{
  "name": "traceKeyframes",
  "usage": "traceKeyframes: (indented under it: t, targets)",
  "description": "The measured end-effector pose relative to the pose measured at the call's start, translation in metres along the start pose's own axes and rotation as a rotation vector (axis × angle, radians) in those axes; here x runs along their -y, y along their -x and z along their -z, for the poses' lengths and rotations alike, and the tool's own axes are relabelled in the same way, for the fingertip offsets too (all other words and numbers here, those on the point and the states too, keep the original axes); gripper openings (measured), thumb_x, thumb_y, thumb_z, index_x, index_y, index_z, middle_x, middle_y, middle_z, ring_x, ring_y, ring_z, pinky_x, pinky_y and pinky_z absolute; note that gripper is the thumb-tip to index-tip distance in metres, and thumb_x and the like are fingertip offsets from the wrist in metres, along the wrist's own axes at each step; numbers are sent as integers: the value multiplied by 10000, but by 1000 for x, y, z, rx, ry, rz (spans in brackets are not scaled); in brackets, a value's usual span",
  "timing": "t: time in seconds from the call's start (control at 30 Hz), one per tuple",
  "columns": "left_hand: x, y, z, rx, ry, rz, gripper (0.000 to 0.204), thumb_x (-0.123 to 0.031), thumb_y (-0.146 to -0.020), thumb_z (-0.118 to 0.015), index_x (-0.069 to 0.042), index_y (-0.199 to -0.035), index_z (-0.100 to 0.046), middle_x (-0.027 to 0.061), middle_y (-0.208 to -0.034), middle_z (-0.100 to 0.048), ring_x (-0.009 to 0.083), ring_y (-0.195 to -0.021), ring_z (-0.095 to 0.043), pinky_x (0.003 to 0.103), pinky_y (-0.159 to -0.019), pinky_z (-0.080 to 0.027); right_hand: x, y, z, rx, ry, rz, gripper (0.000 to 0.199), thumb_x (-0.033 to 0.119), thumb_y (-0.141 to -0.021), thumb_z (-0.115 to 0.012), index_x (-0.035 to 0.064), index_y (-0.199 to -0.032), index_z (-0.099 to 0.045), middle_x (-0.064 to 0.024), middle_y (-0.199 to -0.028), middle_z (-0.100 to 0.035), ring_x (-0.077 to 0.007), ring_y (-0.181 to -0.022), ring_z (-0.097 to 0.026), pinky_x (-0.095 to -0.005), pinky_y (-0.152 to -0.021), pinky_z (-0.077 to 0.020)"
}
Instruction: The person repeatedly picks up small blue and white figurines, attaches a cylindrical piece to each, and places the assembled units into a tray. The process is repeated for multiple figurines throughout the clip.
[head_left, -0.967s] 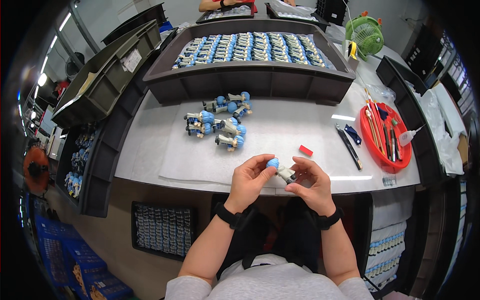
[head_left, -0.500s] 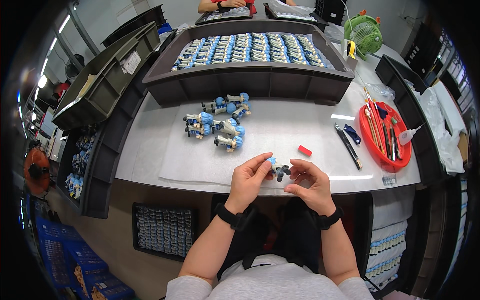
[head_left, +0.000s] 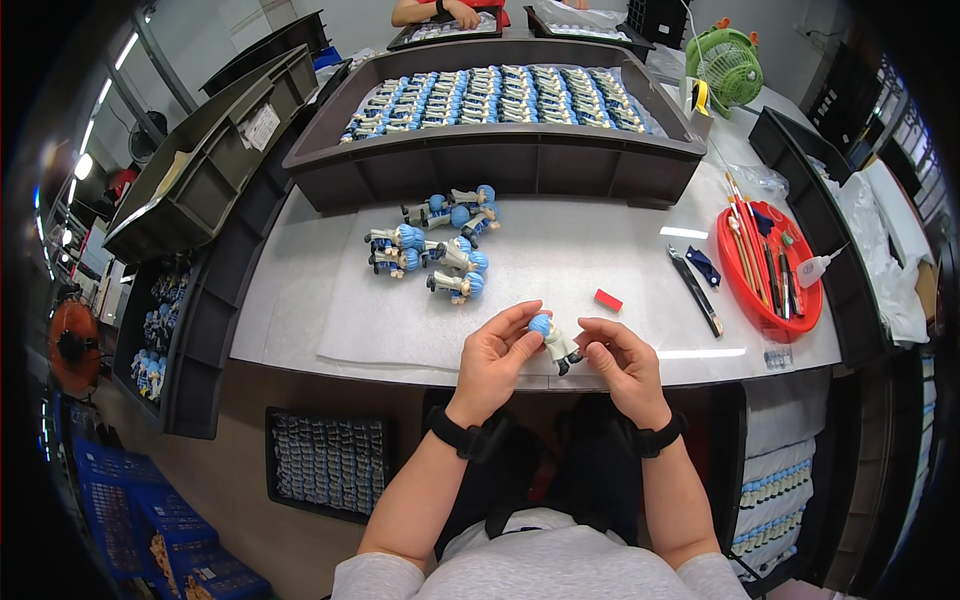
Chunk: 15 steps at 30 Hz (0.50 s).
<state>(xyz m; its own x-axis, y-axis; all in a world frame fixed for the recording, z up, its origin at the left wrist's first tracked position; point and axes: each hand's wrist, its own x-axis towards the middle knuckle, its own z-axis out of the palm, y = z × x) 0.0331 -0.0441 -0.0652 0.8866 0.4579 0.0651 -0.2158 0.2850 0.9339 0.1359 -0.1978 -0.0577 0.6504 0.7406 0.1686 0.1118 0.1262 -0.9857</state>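
Over the near edge of the white table (head_left: 600, 250), the left hand (head_left: 495, 362) and right hand (head_left: 622, 362) both pinch a small blue-headed figurine (head_left: 553, 338), with bare tabletop between them and the pile of figurines (head_left: 437, 245) farther back.

Bare tabletop (head_left: 570, 255) between figurine pile (head_left: 440, 245) and red tray (head_left: 765, 255).

Your left hand (head_left: 495, 362) and right hand (head_left: 620, 365) pinch one small blue-headed figurine (head_left: 553, 339) between them at the white table (head_left: 560, 250) edge, loose figurines (head_left: 437, 243) lying beyond, red block (head_left: 608, 299) just right.
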Motion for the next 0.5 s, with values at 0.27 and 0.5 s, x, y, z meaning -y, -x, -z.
traceKeyframes:
  t: [0.27, 0.5]
  targets:
    - [2, 1, 3, 42, 10, -44, 393, 66, -846, -542, 31, -1232, -479, 122, -1187, -557, 157, -1077, -540, 269, -939, -434, -4, -1, 1, 10, 33, 60, 299, 69, -849, -608, -25, -1129, -561, -91, -918, -642, -134, -858, -606, -252, -759, -483]
    - [2, 2, 3, 35, 10, -62, 396, 72, -837, -551, 28, -1225, -483, 135, -1189, -559, 167, -1076, -546, 284, -934, -441, -1, -1, 1, 44, 100, 92, 303, 13, -766, -622, -16, -1067, -597, -82, -910, -645, -121, -782, -598, -236, -687, -486]
